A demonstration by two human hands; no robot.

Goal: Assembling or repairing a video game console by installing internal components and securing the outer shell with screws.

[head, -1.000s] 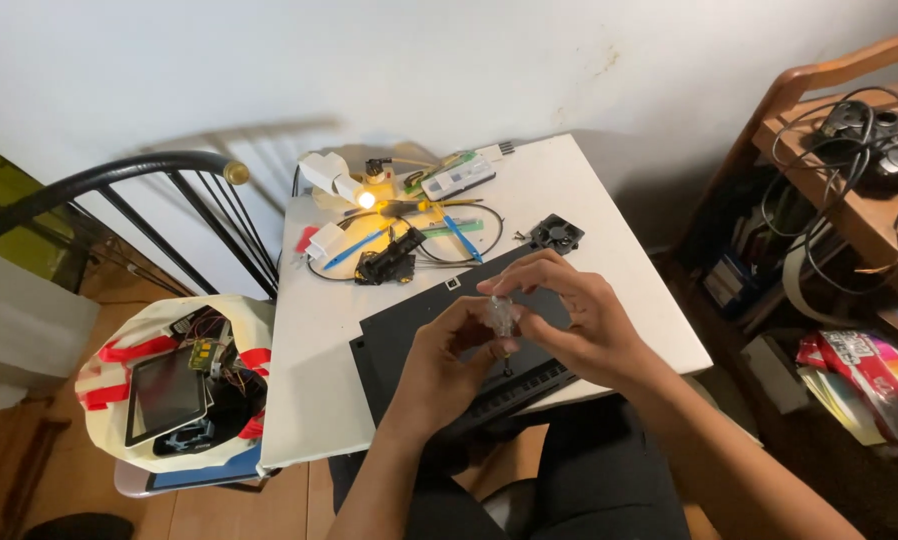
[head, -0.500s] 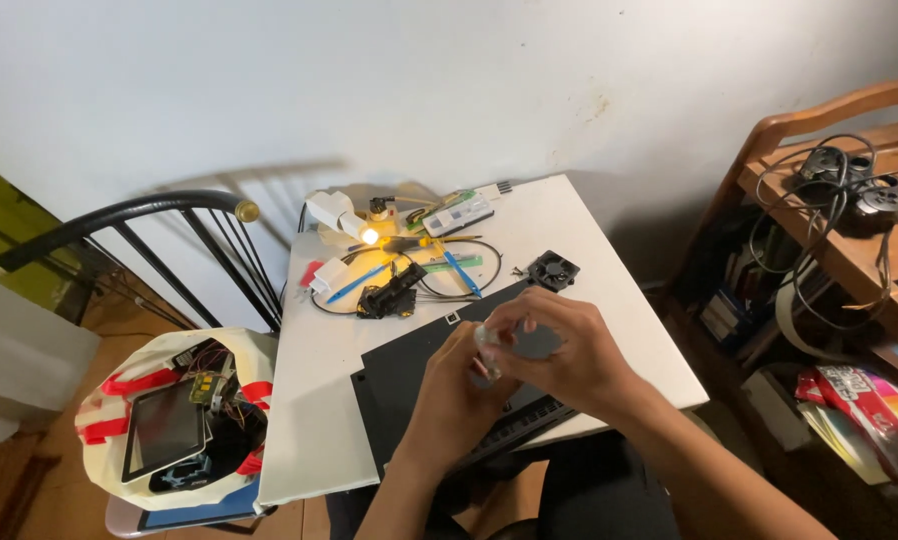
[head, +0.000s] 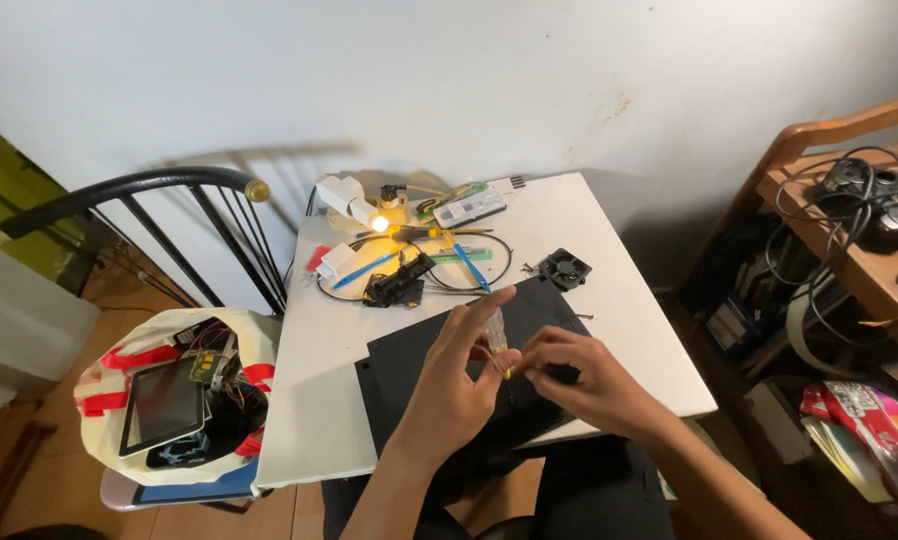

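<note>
Over white table [head: 609, 240] | left hand [head: 459, 375] pinches small clear-handled screwdriver [head: 497, 335] | right hand [head: 579, 375] grips its lower yellow end, above black laptop base [head: 409, 365] | loose fan [head: 566, 267] already out beside it | base not closed, work seems midway

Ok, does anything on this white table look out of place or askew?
Yes: the black laptop base lies bottom-up, skewed to the table edges and overhanging the near edge. A small black fan sits loose beside it.
</note>
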